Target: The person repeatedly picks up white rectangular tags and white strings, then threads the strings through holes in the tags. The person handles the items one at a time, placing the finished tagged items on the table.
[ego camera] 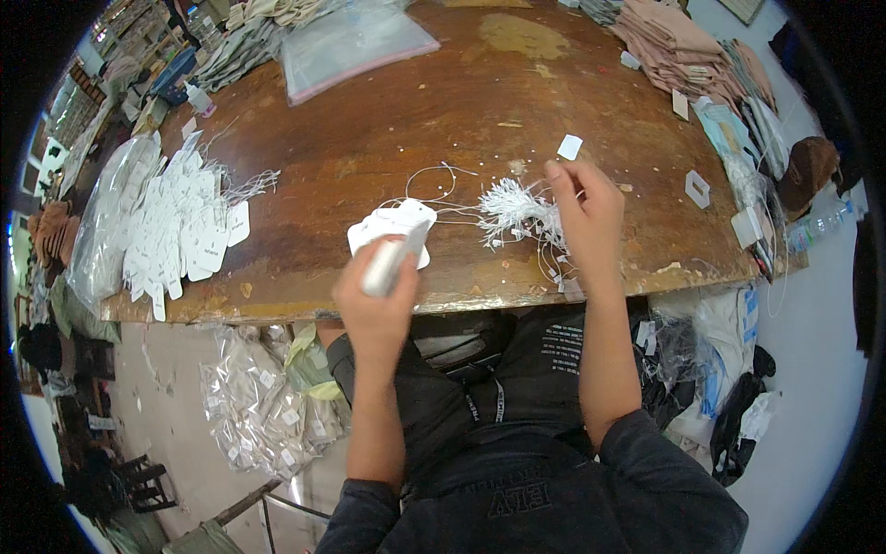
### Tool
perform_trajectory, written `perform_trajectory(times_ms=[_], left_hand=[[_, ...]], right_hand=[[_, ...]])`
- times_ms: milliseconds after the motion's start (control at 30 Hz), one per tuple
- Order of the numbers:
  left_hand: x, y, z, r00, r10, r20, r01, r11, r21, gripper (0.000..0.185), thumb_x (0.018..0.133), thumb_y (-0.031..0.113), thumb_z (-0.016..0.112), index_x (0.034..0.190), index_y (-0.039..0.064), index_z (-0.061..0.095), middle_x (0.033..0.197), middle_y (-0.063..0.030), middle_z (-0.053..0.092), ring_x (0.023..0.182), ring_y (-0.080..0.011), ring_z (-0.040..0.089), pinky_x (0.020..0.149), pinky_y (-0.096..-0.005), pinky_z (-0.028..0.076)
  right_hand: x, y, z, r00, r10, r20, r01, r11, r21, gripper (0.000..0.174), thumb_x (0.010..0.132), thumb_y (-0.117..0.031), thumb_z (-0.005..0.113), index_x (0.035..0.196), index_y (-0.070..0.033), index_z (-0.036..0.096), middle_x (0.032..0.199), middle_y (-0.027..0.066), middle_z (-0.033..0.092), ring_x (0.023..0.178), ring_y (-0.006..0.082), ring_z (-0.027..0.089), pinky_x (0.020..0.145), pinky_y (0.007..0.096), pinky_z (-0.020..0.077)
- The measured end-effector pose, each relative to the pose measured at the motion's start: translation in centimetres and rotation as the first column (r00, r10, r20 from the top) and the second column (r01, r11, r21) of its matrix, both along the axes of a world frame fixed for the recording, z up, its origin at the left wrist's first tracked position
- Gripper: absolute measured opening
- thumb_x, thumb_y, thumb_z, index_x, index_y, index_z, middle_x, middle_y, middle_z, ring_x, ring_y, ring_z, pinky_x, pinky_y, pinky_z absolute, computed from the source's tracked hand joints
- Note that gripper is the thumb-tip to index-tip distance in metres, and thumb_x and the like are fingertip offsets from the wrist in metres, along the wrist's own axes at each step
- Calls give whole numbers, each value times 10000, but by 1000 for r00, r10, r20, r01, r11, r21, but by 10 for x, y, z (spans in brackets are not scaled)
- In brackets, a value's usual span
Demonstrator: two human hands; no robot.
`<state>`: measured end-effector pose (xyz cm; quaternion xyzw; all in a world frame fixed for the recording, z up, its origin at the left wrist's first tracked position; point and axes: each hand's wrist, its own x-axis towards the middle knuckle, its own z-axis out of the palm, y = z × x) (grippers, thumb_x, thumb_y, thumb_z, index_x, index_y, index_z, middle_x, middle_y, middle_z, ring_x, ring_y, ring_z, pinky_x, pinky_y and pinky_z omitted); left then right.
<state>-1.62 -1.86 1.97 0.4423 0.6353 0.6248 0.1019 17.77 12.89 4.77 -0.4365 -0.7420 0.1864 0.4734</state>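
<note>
My left hand (377, 291) grips a stack of white hang tags (387, 266), blurred and seen nearly edge-on. Just beyond it, near the table's front edge, lie more white tags (398, 216) with rounded corners. A bundle of white tag strings (519, 208) rests to the right of these, and a few strings stretch and loop over toward the tags. Above the bundle's right end is my right hand (588, 215), thumb and forefinger pinched together. Whether a string is between those fingertips cannot be made out.
A large heap of strung white tags (183, 215) covers the wooden table's (332, 152) left side, beside a clear plastic bag (114, 221). Clear bags (353, 52) lie at the back. Folded pink garments (675, 48) are stacked back right. Bagged garments (266, 401) sit on the floor.
</note>
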Motion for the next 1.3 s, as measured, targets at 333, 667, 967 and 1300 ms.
perform_trajectory(times_ms=[333, 667, 967, 1300], left_hand=[[-27, -3, -1, 823, 13, 567, -74, 994, 84, 280, 943, 97, 555, 1182, -47, 571, 1020, -124, 644, 832, -176, 657, 735, -288, 525], [-6, -1, -8, 821, -225, 525, 188, 974, 124, 308, 923, 135, 613, 1152, -56, 535, 1014, -181, 671, 910, -274, 697, 818, -376, 557], [23, -8, 1, 434, -519, 736, 403, 843, 357, 285, 900, 112, 599, 1142, -20, 526, 1112, -170, 637, 866, -273, 690, 765, -358, 574], [47, -6, -8, 138, -526, 839, 453, 787, 419, 451, 921, 132, 523, 1303, -84, 419, 1270, -202, 557, 849, -302, 693, 728, -405, 610]], right_hand=[[19, 12, -7, 934, 101, 342, -175, 965, 193, 176, 863, -199, 667, 840, -25, 682, 854, 88, 667, 858, 286, 613, 751, 379, 454], [23, 16, -11, 944, -97, -317, 56, 989, -134, 292, 988, -214, 555, 879, 33, 667, 802, 46, 660, 747, 109, 591, 689, 263, 453], [1, -30, -4, 962, 1, -274, -1, 1000, 2, 192, 967, -114, 520, 1055, -26, 666, 773, 67, 635, 743, 109, 589, 685, 271, 468], [-27, -66, -5, 880, 428, 207, -413, 904, -113, 308, 889, -169, 634, 1193, -115, 645, 821, 82, 706, 668, 269, 680, 560, 376, 534]])
